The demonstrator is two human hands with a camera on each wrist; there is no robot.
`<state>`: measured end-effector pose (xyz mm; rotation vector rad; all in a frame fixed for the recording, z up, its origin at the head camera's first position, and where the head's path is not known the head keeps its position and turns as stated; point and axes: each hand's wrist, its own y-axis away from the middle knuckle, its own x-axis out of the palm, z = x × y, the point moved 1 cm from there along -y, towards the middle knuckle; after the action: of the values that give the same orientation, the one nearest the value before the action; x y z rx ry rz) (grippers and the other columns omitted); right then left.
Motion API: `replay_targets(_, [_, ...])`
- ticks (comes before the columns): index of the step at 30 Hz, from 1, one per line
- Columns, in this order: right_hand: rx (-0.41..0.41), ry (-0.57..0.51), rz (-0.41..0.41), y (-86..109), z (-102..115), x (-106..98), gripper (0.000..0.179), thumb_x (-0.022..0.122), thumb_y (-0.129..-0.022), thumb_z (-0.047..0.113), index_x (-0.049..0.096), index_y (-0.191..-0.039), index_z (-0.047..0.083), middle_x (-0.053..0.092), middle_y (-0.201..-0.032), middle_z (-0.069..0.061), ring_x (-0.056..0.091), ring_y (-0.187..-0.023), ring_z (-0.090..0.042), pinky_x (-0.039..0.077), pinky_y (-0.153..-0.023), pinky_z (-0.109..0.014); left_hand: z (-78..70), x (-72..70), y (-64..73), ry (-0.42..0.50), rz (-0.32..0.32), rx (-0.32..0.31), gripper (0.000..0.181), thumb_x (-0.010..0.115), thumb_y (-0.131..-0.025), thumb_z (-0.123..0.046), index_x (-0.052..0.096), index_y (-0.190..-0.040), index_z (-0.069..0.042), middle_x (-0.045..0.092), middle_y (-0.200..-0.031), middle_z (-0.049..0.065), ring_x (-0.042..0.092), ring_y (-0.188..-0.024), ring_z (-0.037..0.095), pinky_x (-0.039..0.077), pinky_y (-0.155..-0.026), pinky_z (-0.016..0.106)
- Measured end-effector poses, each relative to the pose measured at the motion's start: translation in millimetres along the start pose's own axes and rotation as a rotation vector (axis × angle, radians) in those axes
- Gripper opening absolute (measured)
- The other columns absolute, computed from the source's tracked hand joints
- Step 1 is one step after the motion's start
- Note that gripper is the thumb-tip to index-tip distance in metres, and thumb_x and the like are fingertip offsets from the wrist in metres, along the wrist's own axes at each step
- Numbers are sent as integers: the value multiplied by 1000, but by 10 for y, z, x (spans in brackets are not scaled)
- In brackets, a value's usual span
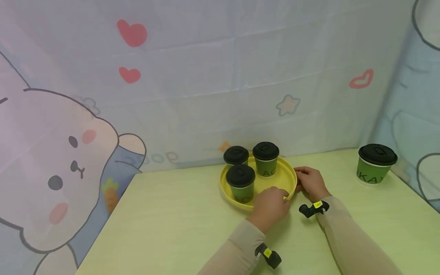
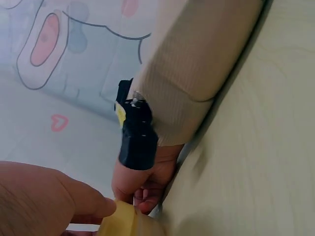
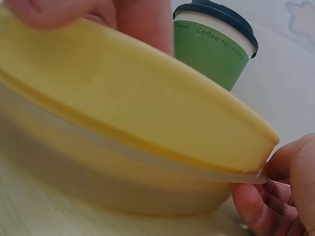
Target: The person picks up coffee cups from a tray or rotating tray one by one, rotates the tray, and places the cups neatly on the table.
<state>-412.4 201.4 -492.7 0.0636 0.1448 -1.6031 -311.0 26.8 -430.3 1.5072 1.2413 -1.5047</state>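
Observation:
A round yellow tray (image 1: 275, 185) with a raised rim carries three green paper cups: a front cup (image 1: 242, 193), a back right cup (image 1: 266, 167) and a partly hidden back left cup (image 1: 236, 154). Each has a black lid. My left hand (image 1: 270, 208) grips the tray's near right rim, its thumb over the edge. At the right side, my right hand (image 1: 311, 183) pinches the edge between thumb and fingers (image 3: 251, 201). Below the yellow wall (image 3: 162, 105), the right wrist view shows a whitish translucent layer (image 3: 147, 172).
Another green cup (image 1: 371, 172) with a black lid stands apart at the table's right side. The pale yellow-green table (image 1: 165, 221) meets a printed cloth backdrop (image 1: 206, 95) behind the tray. A black wrist camera (image 1: 313, 209) sits on each sleeve.

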Motion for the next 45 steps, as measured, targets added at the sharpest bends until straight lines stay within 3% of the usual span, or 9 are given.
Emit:
replay_targets(10, [17,22,-11,-44,-32,-3,41,55,-104,22,57,-134,-6,65,-104,-16,63,-64,-12,57,-61,-29,221,-119,-28,182,164,25,21,71,-93,-37,78,-111,-29,68,-87,-17,57,-77,0,45,-69,20])
replay_targets(19, [-1,55,-9,-71,-26,-33,43,55,-104,24,57,-135,-6,64,-111,-21,63,-68,-12,57,-62,-28,348,-264,-5,205,229,57,17,78,-86,-26,76,-103,-28,61,-78,-14,54,-72,3,43,-63,22])
replay_targets(28, [-1,56,-5,-40,2,-29,43,54,-105,24,56,-135,-6,64,-109,-19,63,-70,-12,57,-62,-28,416,-303,18,157,284,94,18,74,-87,-16,73,-99,-29,62,-81,-13,55,-73,4,43,-63,22])
replay_targets(36, [21,13,4,-32,-6,-3,43,54,-105,22,55,-136,-6,64,-102,-13,63,-68,-12,57,-61,-29,534,-343,65,238,326,106,20,72,-84,-8,72,-96,-24,60,-80,-9,54,-71,7,43,-63,23])
replay_targets(45, [-5,34,0,-35,-22,-13,42,53,-105,21,55,-136,-7,65,-105,-17,64,-68,-13,58,-61,-30,650,-405,68,259,382,114,21,75,-83,-7,71,-95,-23,58,-80,-8,53,-72,10,43,-64,23])
